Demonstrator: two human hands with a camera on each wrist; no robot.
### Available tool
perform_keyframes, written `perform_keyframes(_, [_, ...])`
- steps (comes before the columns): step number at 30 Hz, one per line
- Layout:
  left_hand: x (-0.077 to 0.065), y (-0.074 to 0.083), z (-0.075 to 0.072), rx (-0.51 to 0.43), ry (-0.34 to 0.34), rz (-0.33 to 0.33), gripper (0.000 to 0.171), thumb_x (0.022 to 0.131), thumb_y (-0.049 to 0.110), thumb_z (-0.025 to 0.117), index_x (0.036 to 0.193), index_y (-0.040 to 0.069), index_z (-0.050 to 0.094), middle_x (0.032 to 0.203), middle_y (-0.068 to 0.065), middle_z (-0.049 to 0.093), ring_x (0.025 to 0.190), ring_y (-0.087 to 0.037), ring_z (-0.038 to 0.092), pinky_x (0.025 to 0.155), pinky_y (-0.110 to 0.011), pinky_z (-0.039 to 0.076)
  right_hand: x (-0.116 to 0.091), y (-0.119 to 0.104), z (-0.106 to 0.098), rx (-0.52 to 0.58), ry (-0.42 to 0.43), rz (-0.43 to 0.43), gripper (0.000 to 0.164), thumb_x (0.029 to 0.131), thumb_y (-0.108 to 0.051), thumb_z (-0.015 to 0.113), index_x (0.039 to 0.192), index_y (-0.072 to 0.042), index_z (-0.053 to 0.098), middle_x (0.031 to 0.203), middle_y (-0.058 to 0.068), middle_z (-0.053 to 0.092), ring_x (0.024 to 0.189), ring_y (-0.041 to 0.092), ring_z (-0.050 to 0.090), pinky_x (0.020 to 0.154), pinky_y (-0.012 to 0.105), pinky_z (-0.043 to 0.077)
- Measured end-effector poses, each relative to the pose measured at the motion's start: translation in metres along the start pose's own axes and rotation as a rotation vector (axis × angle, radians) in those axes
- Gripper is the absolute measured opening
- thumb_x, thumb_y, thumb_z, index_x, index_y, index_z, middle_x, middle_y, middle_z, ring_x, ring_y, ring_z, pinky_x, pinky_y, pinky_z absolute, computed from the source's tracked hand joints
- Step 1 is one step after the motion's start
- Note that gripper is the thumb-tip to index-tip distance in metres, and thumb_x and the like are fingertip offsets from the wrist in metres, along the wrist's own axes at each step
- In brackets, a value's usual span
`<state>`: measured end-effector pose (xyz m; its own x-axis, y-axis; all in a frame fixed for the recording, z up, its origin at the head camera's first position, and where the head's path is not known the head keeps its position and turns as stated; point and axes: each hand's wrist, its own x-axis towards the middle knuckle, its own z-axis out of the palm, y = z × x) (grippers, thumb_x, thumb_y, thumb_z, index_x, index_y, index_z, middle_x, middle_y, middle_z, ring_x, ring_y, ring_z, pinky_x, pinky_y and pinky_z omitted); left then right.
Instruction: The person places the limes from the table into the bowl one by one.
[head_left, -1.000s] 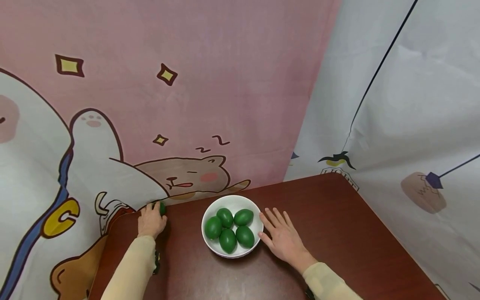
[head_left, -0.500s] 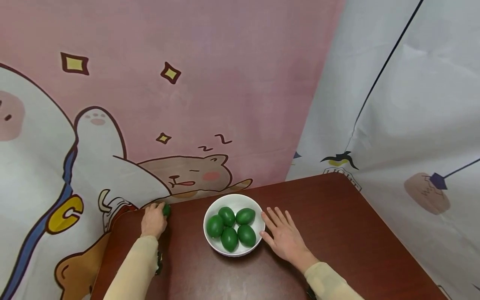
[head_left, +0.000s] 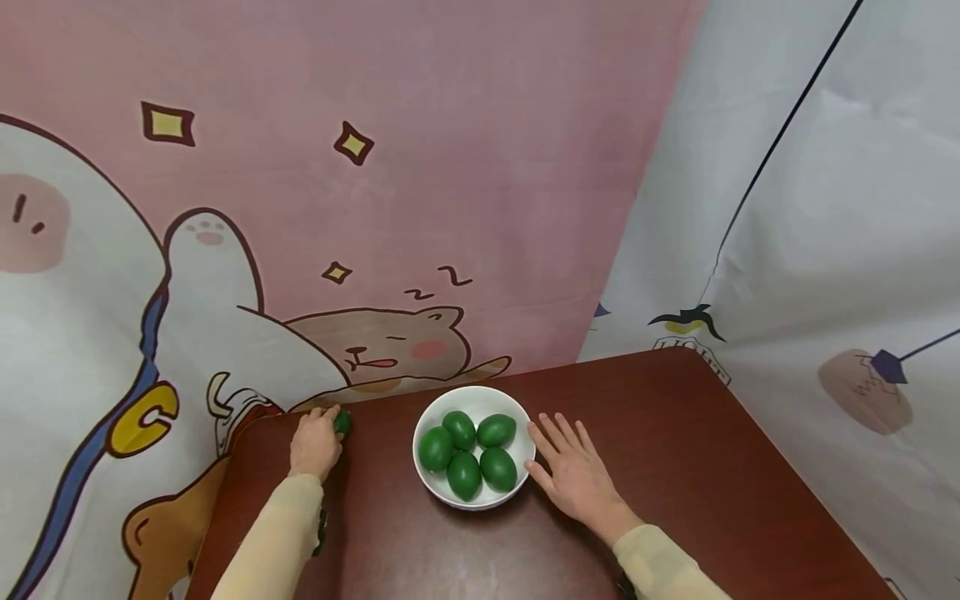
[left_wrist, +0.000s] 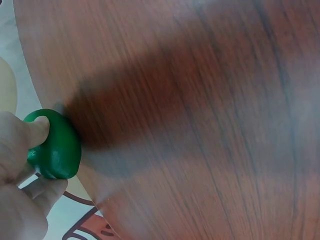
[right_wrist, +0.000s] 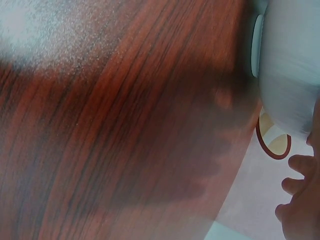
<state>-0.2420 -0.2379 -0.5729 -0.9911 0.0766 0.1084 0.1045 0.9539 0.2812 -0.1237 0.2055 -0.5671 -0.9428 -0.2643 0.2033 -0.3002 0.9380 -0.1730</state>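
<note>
At the table's far left edge my left hand (head_left: 315, 443) grips a green lime (head_left: 342, 422). The left wrist view shows the thumb across one side of the lime (left_wrist: 60, 145) and a finger below it. A white bowl (head_left: 474, 503) with several more green limes (head_left: 464, 476) stands near the middle. My right hand (head_left: 574, 477) has its fingers spread and straight, the fingertips right at the bowl's right rim. In the right wrist view its fingers (right_wrist: 297, 186) show below the bowl's pale outer wall (right_wrist: 290, 60).
The dark red-brown wooden table (head_left: 660, 450) carries the bowl. A printed cloth (head_left: 480, 183) with cartoon animals hangs right behind its far edge. A whitish cloth (head_left: 840, 208) hangs along the right side.
The head view has shifted slightly, so the scene sits further right. More of the lime shows at the right of my left fingers. My right hand stays at the bowl.
</note>
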Motion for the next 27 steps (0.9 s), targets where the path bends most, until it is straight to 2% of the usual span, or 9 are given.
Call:
perform_keyframes(11, [-0.006,0.005,-0.001,-0.028,-0.022,-0.034,0.053,0.088,0.005,0.077,0.138,-0.002,0.063,0.131,-0.029,0.061,0.113,-0.048,0.058,0.089,-0.062,0.054,0.0,0.0,0.001,0.001,0.008,-0.006,0.064,0.103,-0.05,0.057,0.155,-0.015,0.05,0.16,0.015,0.045,0.151,0.039,0.034,0.123,0.061,0.023])
perform_keyframes(27, [-0.02,0.013,0.003,-0.045,0.021,-0.004,0.051,0.088,0.007,0.078,0.137,0.0,0.064,0.127,-0.027,0.064,0.112,-0.046,0.06,0.09,-0.061,0.054,0.0,0.002,0.001,-0.014,0.013,-0.015,0.064,0.104,-0.051,0.055,0.156,-0.015,0.048,0.16,0.015,0.045,0.152,0.038,0.034,0.122,0.061,0.025])
